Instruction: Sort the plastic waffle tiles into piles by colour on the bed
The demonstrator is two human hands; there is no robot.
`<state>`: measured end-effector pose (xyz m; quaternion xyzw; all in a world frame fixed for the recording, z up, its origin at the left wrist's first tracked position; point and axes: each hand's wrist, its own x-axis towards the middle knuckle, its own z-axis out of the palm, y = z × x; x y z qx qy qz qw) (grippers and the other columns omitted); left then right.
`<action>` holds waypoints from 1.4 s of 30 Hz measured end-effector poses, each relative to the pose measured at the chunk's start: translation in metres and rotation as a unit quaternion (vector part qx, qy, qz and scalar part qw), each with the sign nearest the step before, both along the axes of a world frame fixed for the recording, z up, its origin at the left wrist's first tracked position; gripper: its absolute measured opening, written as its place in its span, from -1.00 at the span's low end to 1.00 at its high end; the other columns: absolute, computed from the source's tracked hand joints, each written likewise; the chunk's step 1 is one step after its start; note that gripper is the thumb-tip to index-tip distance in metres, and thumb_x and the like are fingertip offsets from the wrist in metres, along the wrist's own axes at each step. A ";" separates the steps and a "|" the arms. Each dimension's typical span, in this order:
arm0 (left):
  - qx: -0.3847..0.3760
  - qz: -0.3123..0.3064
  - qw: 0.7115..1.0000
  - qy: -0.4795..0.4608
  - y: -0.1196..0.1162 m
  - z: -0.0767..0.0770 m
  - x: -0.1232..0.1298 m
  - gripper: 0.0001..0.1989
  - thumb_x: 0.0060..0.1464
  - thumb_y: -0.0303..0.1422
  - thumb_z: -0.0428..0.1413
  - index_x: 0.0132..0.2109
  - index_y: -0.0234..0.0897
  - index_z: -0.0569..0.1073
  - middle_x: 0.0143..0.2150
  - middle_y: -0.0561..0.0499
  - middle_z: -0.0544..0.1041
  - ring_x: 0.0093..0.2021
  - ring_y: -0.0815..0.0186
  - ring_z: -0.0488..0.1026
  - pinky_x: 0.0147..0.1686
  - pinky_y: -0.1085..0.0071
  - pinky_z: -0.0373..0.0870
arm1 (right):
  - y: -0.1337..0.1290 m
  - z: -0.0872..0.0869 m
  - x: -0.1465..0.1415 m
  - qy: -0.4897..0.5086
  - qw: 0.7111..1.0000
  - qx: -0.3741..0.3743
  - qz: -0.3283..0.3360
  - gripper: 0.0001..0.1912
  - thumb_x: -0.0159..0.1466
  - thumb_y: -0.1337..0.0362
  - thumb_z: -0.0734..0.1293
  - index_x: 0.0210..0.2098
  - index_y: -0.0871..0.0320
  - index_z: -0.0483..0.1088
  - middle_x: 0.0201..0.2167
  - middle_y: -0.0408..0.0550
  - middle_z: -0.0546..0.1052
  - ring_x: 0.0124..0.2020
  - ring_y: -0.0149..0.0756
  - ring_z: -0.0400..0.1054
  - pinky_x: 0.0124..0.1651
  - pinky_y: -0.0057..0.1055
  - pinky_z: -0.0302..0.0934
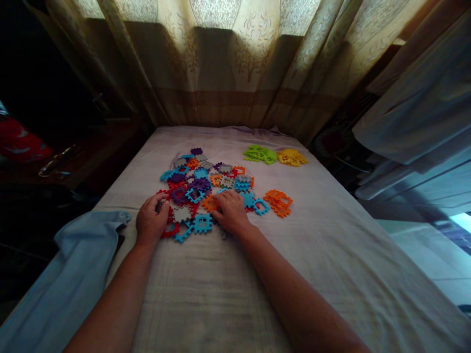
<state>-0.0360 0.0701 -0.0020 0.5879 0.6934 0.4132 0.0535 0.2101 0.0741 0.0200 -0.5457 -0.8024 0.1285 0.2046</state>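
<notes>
A mixed pile of flat toothed plastic pieces lies on the pale cloth, with blue [202, 223], grey [181, 214], purple [201, 184] and red ones among them. At the pile's left edge rests my left hand [151, 218], its fingers curled beside red pieces; whether it grips one is hidden. My right hand [231, 210] reaches over the pile's front right part, with its fingertips on an orange piece [209, 203]. To the right of the pile is a small heap of orange pieces [279, 202].
Green pieces [259, 154] and yellow pieces [292, 157] lie in two heaps near the far right of the cloth-covered surface [206, 289]. A light blue cloth [83, 255] hangs over the left edge. Curtains [228, 63] stand behind.
</notes>
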 end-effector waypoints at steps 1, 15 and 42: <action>0.001 -0.001 1.000 0.000 0.000 0.000 0.000 -0.69 0.07 -0.20 0.01 -0.13 -0.21 0.53 -0.05 -0.07 0.59 0.02 0.15 0.50 0.09 0.24 0.38 | -0.001 0.000 -0.002 0.009 1.000 0.004 -0.007 -0.60 0.28 0.21 0.33 0.11 0.07 0.41 0.04 0.06 0.49 0.15 -0.07 0.23 0.22 -0.08 0.05; 0.004 -0.002 1.000 0.000 -0.001 0.000 0.000 -0.73 0.08 -0.24 0.03 -0.14 -0.17 0.53 -0.05 -0.04 0.59 0.01 0.16 0.50 0.09 0.24 0.38 | 0.036 0.033 0.135 0.167 0.959 -0.069 -0.217 -0.71 0.18 0.34 0.30 -0.15 0.14 0.57 -0.22 -0.03 0.63 -0.28 -0.31 0.49 -0.15 -0.37 0.35; 0.008 -0.013 1.000 0.001 0.001 -0.001 -0.003 -0.72 0.06 -0.20 0.02 -0.16 -0.16 0.53 -0.06 -0.05 0.59 0.01 0.13 0.50 0.09 0.20 0.38 | 0.063 -0.021 0.155 -0.075 0.947 0.055 -0.306 -0.54 0.35 0.07 0.21 0.16 0.07 0.40 0.26 0.18 0.33 0.29 0.02 0.13 0.25 0.11 -0.03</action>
